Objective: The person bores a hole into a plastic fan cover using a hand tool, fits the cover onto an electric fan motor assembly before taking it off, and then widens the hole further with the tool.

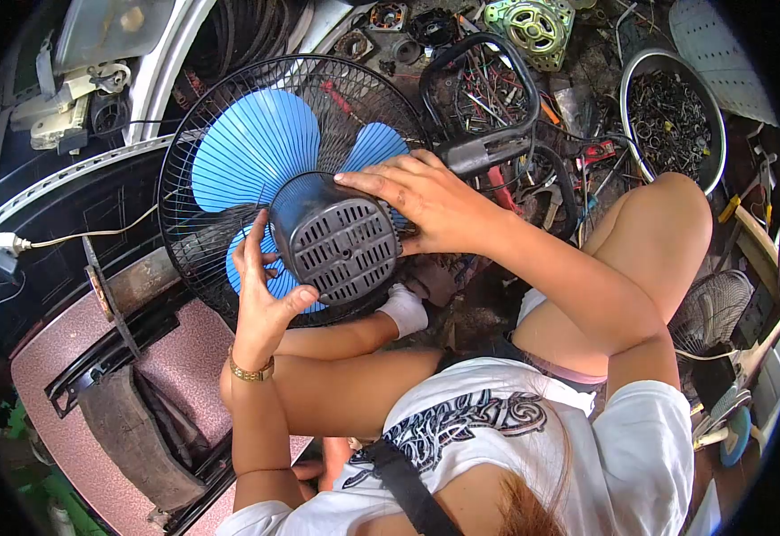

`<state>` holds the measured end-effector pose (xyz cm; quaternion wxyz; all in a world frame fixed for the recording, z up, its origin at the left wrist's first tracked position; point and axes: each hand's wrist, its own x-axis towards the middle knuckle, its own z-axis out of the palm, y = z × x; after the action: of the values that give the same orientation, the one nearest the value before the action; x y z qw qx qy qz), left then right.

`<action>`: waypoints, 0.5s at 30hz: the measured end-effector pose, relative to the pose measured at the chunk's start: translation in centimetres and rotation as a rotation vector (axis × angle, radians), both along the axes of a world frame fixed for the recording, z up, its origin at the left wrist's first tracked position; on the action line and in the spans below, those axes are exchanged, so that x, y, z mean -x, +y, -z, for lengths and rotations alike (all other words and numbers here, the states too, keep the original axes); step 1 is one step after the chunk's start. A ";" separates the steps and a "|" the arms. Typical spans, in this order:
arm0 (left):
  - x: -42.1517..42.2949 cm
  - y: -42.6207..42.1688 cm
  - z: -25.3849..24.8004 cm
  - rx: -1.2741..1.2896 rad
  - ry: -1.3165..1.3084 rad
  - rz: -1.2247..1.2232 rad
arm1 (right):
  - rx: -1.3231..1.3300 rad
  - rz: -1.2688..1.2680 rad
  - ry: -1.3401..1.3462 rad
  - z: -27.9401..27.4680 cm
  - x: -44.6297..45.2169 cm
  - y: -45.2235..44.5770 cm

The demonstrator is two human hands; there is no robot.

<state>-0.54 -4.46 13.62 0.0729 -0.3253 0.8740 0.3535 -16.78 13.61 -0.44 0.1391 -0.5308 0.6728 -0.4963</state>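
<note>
A black slotted motor cover (pixel 345 255) sits at the back of an electric fan, its vent slots facing me. My left hand (pixel 263 290) grips the cover's left side, thumb at the lower edge and fingers curled behind. Across the upper right of the cover lies my right hand (pixel 425 201), gripping it, with part of its fingers hidden. Past the cover are blue fan blades (pixel 251 147) inside a round black wire guard (pixel 180 116). Whether the cover is fastened to the motor I cannot tell.
A metal basin (pixel 718 134) of small metal parts stands at upper right. A black fan stand (pixel 470 159) and scattered tools lie near my right arm. At left, a pink speckled panel (pixel 59 375) carries a dark strap-like piece (pixel 135 429). A green motor part (pixel 533 29) lies at the top.
</note>
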 end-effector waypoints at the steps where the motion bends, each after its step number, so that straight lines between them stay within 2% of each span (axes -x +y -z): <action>1: 0.0 0.0 0.0 -0.004 -0.011 -0.006 | 0.004 -0.007 -0.015 -0.1 0.0 0.0; 15: 0.2 0.2 -0.4 -0.022 -0.014 -0.005 | -0.004 -0.045 -0.082 -0.3 0.1 0.3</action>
<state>-0.72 -4.28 13.98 0.0816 -0.3290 0.8688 0.3608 -16.87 13.94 -0.13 0.1786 -0.5250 0.6553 -0.5130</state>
